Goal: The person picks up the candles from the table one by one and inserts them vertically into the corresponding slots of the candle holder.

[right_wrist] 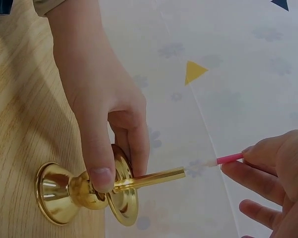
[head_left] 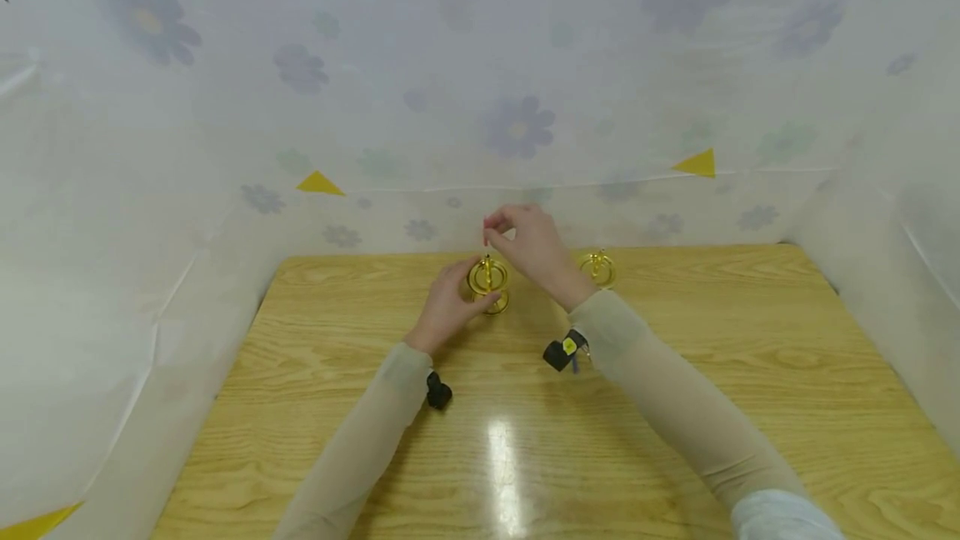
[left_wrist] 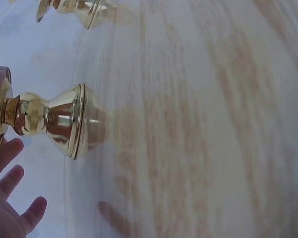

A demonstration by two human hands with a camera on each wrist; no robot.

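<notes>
Right wrist view showed the left hand (right_wrist: 107,114) gripping a brass candlestick (right_wrist: 84,191) at its drip pan, thumb and fingers curled round it. It stood upright on the tabletop (head_left: 675,373), base down, its long axis vertical (the thin brass stem pointed straight up). The right hand (right_wrist: 273,183) pinched a slim pink candle (right_wrist: 223,159) in a narrow grip, in line with that stem, its pale end just above the tip. A second candlestick (head_left: 597,267) stood near the right wrist.

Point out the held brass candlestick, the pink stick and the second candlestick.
held brass candlestick (right_wrist: 57,191), right wrist view, on its bell-shaped base.
pink stick (right_wrist: 230,158), right wrist view, on its shaft.
second candlestick (head_left: 597,267), head view, on its top.
</notes>
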